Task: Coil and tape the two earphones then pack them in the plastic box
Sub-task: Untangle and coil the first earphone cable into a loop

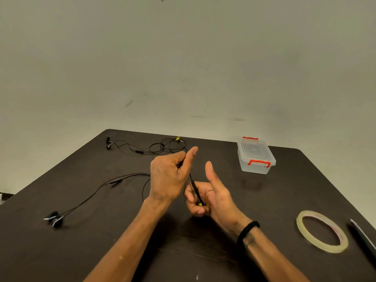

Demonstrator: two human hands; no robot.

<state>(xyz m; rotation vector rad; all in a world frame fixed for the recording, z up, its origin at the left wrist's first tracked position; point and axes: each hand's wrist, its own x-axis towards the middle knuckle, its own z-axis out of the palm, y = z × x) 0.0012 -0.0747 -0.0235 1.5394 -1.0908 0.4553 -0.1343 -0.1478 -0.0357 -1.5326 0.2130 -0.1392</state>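
Two black earphones lie on the dark table (81, 251). The near earphone (95, 193) has its earbuds at the left front, and its cable runs right to my hands. My left hand (168, 178) is closed around that cable, thumb up. My right hand (205, 198) pinches the cable's plug end, which has a yellow tip, thumb raised. The far earphone (154, 148) lies loose near the table's back edge. The clear plastic box (255, 156) with red clasps stands closed at the back right. A roll of clear tape (321, 231) lies flat at the right front.
A dark, thin, flat object (364, 237) lies at the table's right edge beside the tape. A plain pale wall rises behind the table. My right wrist wears a black band (247, 230).
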